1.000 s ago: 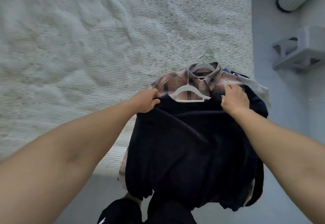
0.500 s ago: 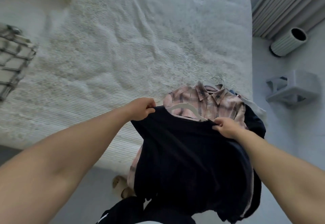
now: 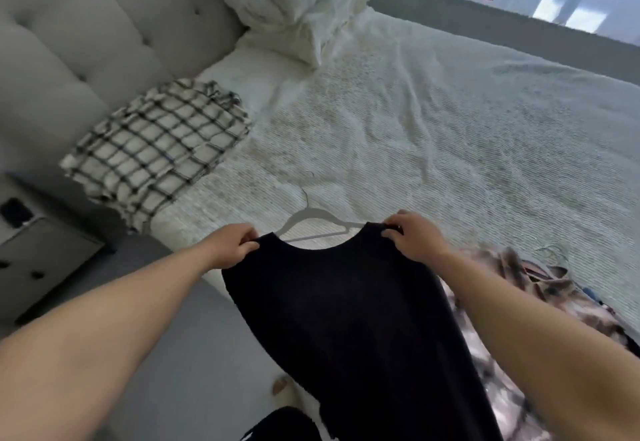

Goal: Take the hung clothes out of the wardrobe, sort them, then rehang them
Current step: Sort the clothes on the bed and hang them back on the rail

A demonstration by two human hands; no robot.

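Note:
A black top (image 3: 349,305) hangs in front of me over the near edge of the bed, held up by its two shoulders. My left hand (image 3: 233,244) pinches the left shoulder and my right hand (image 3: 410,234) pinches the right one. A white hanger (image 3: 311,224) sits in the neckline, its hook pointing up and away from me. A pink plaid shirt (image 3: 512,305) lies on the bed at the lower right, partly under the black top, with a few wire hanger hooks (image 3: 550,250) beside its collar.
The white textured bedspread (image 3: 450,135) stretches ahead. A folded black-and-white checked blanket (image 3: 159,142) lies at the left by the tufted grey headboard (image 3: 86,31). White pillows (image 3: 294,7) sit at the back. A grey nightstand (image 3: 38,260) stands at the left.
Both hands have lifted the black top off the clothes pile and carried it left, away from the plaid shirt. My view has swung up and left towards the headboard.

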